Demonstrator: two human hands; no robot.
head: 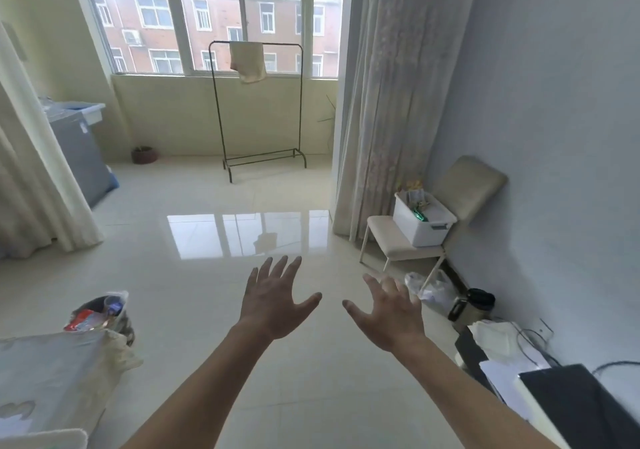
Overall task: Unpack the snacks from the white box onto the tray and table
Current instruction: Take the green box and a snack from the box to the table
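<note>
The contents of the white box (pixel 420 225) are hard to make out: only some green and yellow wrappers, the snacks (pixel 417 206), show above its rim. At the lower left corner of the view a cloth-covered table (pixel 52 372) is cut off by the frame, so only its far corner shows. Just beyond that corner stands a bin (pixel 100 313) lined with a bag, its litter blurred. At the lower right a dark flat thing (pixel 581 407) on white papers is also cut off, and what it is cannot be told.

The glossy tiled floor (pixel 207 275) lies wide open ahead, as far as a clothes rack (pixel 258 102) by the window. A curtain (pixel 391 102) hangs at the right.

The white box sits on the seat of a pale chair (pixel 467 185), toward the seat's back edge and close to the backrest, by the right wall. A crumpled plastic bag (pixel 429 287) and a dark jar (pixel 472 306) lie on the floor near the chair's legs.

Both arms reach forward over the floor. The left hand (pixel 273 305) and the right hand (pixel 391 313) are held palm down, fingers (pixel 284 268) spread wide apart, holding nothing. The box lies beyond and to the right of the right hand, apart from it.
</note>
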